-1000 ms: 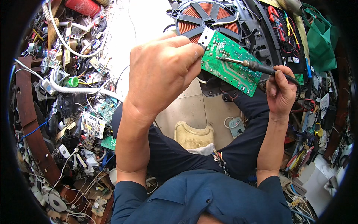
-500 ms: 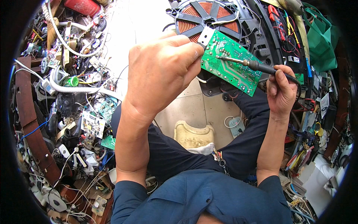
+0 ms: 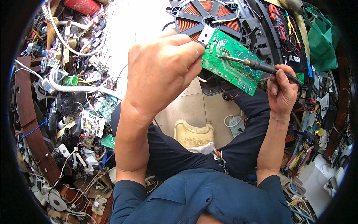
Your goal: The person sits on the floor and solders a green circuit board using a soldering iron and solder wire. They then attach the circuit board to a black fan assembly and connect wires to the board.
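A green circuit board (image 3: 233, 69), solder side up, tilts in front of me with a white metal piece at its upper left end. Closed at the board's left edge is my left hand (image 3: 164, 69); its fingertips and the exact grip are partly hidden. From the right, my right hand (image 3: 282, 87) holds a soldering iron (image 3: 257, 65) by its black handle. The iron's metal tip points left and meets the board's face near its middle left, close to the left fingers. A black cord runs off the handle beside the right wrist.
Behind the board lies an opened black appliance housing (image 3: 264, 33) with a round copper coil (image 3: 209, 18). A clamp meter (image 3: 276, 18) and green bag (image 3: 322, 44) are at the far right. Piled parts and cables (image 3: 82, 123) crowd the left. A cream plastic stool (image 3: 194, 134) stands between my legs.
Both hands stay nearly in place. The board has shifted and tilted very slightly, and the iron's tip remains at about the same spot on it.
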Demonstrator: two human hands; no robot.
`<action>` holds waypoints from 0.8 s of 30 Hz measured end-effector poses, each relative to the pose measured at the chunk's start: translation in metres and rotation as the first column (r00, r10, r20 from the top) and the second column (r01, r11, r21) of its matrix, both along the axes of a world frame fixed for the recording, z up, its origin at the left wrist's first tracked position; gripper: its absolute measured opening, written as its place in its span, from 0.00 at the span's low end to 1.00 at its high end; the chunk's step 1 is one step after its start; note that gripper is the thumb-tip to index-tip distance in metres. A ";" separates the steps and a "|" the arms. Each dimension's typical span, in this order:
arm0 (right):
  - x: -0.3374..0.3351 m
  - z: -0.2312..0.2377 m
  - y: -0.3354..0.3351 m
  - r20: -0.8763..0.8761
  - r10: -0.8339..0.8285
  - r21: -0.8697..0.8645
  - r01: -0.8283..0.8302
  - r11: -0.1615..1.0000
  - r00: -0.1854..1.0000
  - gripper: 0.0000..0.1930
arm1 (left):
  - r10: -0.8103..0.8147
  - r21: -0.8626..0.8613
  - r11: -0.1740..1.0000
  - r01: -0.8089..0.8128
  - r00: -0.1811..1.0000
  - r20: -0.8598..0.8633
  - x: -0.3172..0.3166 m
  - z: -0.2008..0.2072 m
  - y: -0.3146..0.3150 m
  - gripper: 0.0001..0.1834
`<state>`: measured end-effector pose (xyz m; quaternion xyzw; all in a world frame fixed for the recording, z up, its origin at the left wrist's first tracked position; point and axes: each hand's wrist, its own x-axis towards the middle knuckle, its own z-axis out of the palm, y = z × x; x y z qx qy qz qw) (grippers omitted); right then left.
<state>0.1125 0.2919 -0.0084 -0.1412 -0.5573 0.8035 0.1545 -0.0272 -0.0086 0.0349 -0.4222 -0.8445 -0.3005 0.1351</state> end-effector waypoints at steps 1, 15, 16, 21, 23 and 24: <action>0.000 0.000 0.000 0.001 -0.002 0.000 0.002 1.000 1.000 0.09 | -0.001 -0.002 1.000 0.001 1.000 0.002 0.000 0.000 0.000 0.05; 0.001 0.001 0.000 -0.001 0.006 -0.009 -0.006 1.000 1.000 0.09 | 0.000 0.006 1.000 0.000 1.000 0.010 0.000 0.002 0.001 0.05; 0.000 0.001 0.000 -0.002 0.007 -0.010 -0.007 1.000 1.000 0.09 | 0.005 0.012 1.000 -0.005 1.000 0.002 0.000 0.001 0.001 0.05; 0.001 0.000 0.002 -0.003 0.002 -0.001 -0.002 1.000 1.000 0.09 | 0.015 0.022 1.000 -0.015 1.000 -0.007 0.000 0.001 0.002 0.05; 0.001 0.000 0.002 0.000 0.000 -0.001 0.000 1.000 1.000 0.09 | 0.007 0.024 1.000 -0.007 1.000 -0.011 0.000 0.000 0.002 0.05; 0.001 0.001 0.001 0.002 -0.001 -0.002 0.001 1.000 1.000 0.09 | 0.003 0.025 1.000 -0.003 1.000 -0.013 0.000 -0.001 0.003 0.05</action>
